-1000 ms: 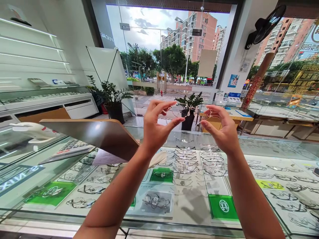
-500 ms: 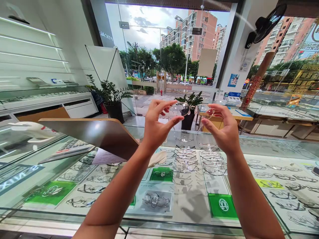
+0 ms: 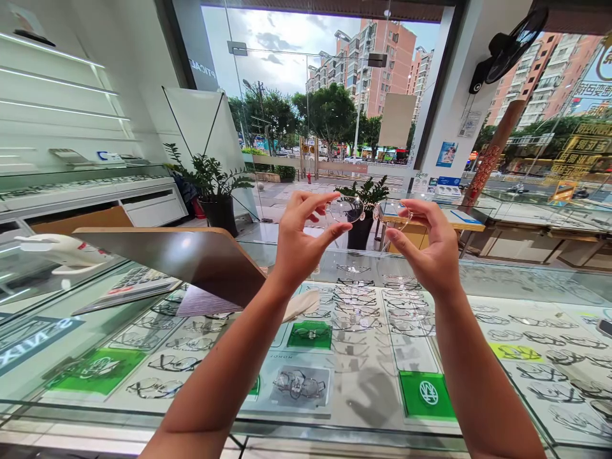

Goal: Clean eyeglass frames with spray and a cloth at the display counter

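A pair of thin-rimmed eyeglasses (image 3: 348, 209) with clear round lenses is held up above the glass counter, facing the window. My left hand (image 3: 306, 236) pinches its left rim between thumb and fingers. On the other side, my right hand (image 3: 425, 242) grips the right rim the same way, thumb below and index finger above. The temples are hard to make out. Beneath my hands, rows of spectacle frames (image 3: 356, 299) lie inside the glass display case (image 3: 354, 417).
A brown-backed mirror or panel (image 3: 176, 255) tilts over the counter at left, near a calculator (image 3: 131, 287) and a pale cloth (image 3: 302, 305). Potted plants (image 3: 220, 210) stand beyond the counter. A wall fan (image 3: 511, 48) hangs at upper right. Green cards (image 3: 428, 395) lie in the case.
Both hands hold the eyeglasses in nearly the same place as before. The view has shifted only very slightly.
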Demonstrator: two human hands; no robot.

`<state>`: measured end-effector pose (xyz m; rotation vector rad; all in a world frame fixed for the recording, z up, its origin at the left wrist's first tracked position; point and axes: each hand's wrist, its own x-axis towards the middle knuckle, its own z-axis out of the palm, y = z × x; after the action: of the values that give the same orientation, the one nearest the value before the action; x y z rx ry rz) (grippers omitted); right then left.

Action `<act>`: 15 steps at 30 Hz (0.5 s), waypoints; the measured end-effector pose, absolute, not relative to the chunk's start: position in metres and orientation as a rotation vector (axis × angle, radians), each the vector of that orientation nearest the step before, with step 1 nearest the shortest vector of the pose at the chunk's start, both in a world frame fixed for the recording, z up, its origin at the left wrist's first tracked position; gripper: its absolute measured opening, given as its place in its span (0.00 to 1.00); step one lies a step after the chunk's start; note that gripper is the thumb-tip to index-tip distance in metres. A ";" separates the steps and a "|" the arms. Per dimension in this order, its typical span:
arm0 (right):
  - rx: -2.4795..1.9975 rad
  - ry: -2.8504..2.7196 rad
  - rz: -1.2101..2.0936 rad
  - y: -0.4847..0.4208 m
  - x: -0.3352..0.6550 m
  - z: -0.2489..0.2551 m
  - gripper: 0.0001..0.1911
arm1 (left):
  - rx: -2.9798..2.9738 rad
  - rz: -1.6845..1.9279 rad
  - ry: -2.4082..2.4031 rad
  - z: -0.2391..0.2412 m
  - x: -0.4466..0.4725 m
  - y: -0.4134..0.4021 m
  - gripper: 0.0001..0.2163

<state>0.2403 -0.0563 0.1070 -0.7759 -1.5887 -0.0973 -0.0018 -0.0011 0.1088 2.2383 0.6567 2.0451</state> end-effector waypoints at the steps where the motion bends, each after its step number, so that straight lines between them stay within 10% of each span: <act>1: -0.775 -1.588 -0.099 -0.056 0.240 0.107 0.21 | 2.238 2.039 0.656 0.109 -0.002 -0.001 0.24; 15: -0.820 -1.611 -0.271 -0.053 0.246 0.107 0.22 | 2.257 2.107 0.645 0.108 -0.002 -0.002 0.25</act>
<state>0.2461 -0.0529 0.1066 -0.8204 -1.6111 -0.2713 -0.0023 -0.0023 0.1082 2.2566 0.6455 2.1069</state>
